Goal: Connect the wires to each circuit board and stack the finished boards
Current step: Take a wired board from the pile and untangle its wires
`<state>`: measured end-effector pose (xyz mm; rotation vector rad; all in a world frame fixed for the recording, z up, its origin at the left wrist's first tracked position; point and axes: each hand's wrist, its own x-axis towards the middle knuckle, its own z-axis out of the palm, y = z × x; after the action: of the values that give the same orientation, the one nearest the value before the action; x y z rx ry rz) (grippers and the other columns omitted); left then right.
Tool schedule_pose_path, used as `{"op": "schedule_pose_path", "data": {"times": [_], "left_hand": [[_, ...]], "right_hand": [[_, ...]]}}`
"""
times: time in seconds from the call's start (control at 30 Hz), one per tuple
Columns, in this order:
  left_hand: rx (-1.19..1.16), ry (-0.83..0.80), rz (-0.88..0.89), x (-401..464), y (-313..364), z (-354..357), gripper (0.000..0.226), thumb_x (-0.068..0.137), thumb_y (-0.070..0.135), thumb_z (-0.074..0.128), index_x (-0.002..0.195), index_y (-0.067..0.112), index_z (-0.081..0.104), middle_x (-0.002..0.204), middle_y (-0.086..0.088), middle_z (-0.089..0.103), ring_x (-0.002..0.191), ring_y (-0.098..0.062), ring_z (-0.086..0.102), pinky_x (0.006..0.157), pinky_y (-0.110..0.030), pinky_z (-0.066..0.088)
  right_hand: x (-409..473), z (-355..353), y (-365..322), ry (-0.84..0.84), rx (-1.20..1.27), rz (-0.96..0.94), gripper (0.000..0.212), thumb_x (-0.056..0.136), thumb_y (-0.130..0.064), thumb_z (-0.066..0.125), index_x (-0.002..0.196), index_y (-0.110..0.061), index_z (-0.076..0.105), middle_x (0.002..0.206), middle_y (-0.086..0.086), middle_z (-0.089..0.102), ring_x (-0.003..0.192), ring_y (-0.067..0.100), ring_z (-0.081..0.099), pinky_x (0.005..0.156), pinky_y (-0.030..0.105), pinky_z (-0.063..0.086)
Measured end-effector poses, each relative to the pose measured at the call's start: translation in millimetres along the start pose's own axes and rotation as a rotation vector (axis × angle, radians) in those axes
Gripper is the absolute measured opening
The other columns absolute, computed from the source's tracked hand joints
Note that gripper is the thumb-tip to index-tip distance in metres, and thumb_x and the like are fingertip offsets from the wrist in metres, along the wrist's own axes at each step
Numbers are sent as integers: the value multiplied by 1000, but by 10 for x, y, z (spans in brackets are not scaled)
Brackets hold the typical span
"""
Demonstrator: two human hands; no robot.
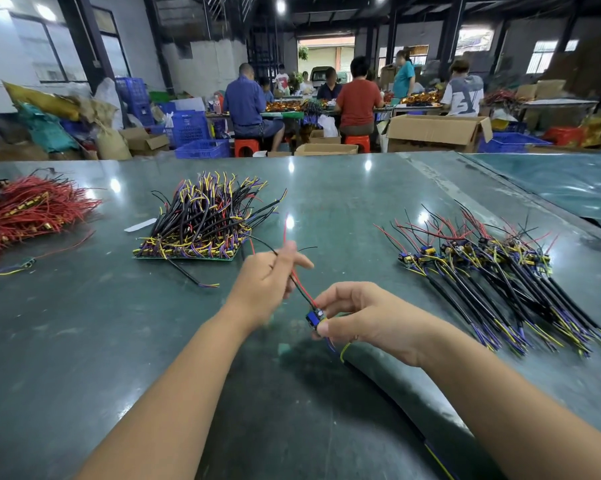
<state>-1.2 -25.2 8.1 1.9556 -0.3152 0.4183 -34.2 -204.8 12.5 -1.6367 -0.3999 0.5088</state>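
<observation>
Two wire heaps [202,220] [493,271] flank the hands [267,282] [361,317] — board [315,318] between.

Bare table [344,209] between wire piles [209,220] (both sides).

Both forearms were bare from the bottom edge of the view up to the wrists, with no sleeve, cuff or glove showing anywhere along them. The left hand [269,284] was bare too, with no ring, watch or strap on it or on its wrist. The right hand [363,318] was likewise uncovered, its wrist plain. The fingernails that showed were short and unpainted. Nothing above the forearms came into view.
</observation>
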Motion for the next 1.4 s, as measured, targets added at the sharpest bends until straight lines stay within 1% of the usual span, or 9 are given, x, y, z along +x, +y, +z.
{"op": "schedule_pose_path", "data": {"times": [0.23,0.43,0.53,0.67,0.8,0.97,1.1,1.23,1.4], "left_hand": [[-213,273,-49,150,-130,-123,47,104,27,31,75,17,67,47,4,58,34,-6,39,38,-18,31],[-57,278,-110,164,-243,-106,62,104,27,27,57,17,65,43,-2,55,39,-7,47,48,-21,34],[-118,275,-146,151,-213,-81,63,104,24,27,56,14,65,40,0,54,35,-5,43,43,-16,31],[-444,91,-270,83,-75,-78,57,95,54,34,76,13,69,57,-2,62,41,-10,44,43,-17,34],[-434,-299,-328,-24,-4,7,76,63,80,57,101,15,66,77,0,64,55,-9,53,53,-22,47],[-335,-346,-249,-104,10,154,21,91,30,58,92,12,69,73,0,67,62,-12,58,58,-20,50],[-341,-134,-279,-64,17,168,24,95,19,53,79,13,69,63,2,65,57,-8,60,55,-19,53],[-405,-34,-297,-35,39,128,21,94,19,55,80,11,68,65,1,66,60,-10,59,52,-18,51],[-570,-267,-232,-41,47,26,15,91,10,55,98,14,68,84,0,69,74,-11,62,64,-21,54]], "right_hand": [[-15,-12,-6,-64,-61,8,20,83,5,65,95,-11,60,79,5,70,69,17,63,62,21,50],[-45,-67,-43,-152,-98,16,20,84,3,65,95,-13,61,81,7,70,74,23,60,64,22,50],[-56,-75,-49,-184,-76,35,21,85,4,64,98,-12,61,81,7,71,71,18,62,64,21,50],[-27,-77,-16,-56,7,74,32,84,5,63,113,-6,54,79,9,69,77,24,62,64,22,50],[-10,-95,-14,66,97,104,32,85,5,62,114,-4,50,79,10,67,55,14,59,56,21,49],[24,-93,-37,105,182,90,17,92,-9,58,107,-2,54,76,8,69,65,18,67,58,23,52],[63,-150,-22,141,260,230,31,100,-37,41,102,-8,54,79,11,64,72,27,66,70,31,49],[31,-182,-44,7,213,296,24,96,-26,37,97,-12,56,81,9,68,61,20,63,56,25,48],[48,-168,-22,26,106,194,26,88,-8,37,98,-8,61,62,-3,54,43,8,30,42,20,18]]}}
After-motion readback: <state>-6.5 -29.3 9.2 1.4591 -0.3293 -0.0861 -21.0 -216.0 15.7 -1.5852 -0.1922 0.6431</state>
